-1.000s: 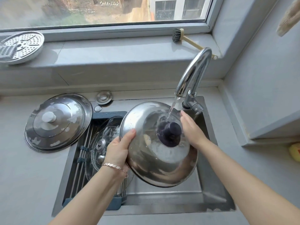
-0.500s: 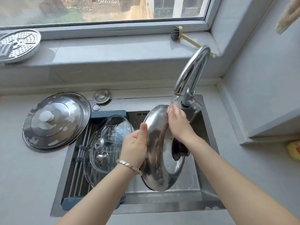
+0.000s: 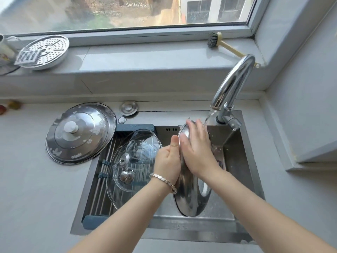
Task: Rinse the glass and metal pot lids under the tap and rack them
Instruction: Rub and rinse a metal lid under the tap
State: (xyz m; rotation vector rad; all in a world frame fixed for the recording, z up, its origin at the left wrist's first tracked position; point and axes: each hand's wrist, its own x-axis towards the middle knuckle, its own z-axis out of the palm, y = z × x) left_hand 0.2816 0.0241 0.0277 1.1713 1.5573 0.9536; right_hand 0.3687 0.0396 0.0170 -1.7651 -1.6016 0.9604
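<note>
1. A person holds a steel lid on edge over the sink, its top rim under the running tap.
2. The left hand has its grip curled round the lid's rim; the right hand, grip wide, lies flat on its face.
3. At left, glass lids lie on the rack; a large lid rests on the worktop.

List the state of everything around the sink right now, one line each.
Tap: running.
Held metal lid: on edge under the stream, wet.
Left hand: grips its rim.
Right hand: flat against it, fingers straight.
Glass lids: lying on the rack.
Large metal lid: flat on counter, knob up.
</note>
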